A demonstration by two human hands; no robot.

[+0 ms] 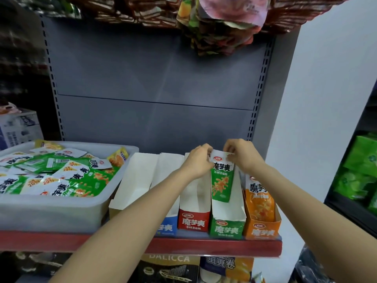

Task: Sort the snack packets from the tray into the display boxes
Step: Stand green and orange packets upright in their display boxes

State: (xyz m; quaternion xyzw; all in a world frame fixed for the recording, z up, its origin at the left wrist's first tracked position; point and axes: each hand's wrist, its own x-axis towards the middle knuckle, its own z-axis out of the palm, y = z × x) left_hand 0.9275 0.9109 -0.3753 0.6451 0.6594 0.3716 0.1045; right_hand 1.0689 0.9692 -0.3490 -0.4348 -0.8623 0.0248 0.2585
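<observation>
Currently, you pinch the green packet (221, 178) by its top corners with left hand (199, 162) and right hand (238, 154), keeping it upright over the matching green box (227, 221) for straight insertion.

the snack packets (67, 176) in the tray (51, 209) are showing as glossy plastic film, catching light on creased faces. the tray is appearing as translucent, matt grey plastic with smooth walls. the display boxes (226, 227) are presenting printed card outside and plain, matt white card inside. the shelf back panel (155, 78) is reading as smooth, matt grey painted metal. the shelf edge strip (204, 245) is looking like glossy red plastic.
</observation>
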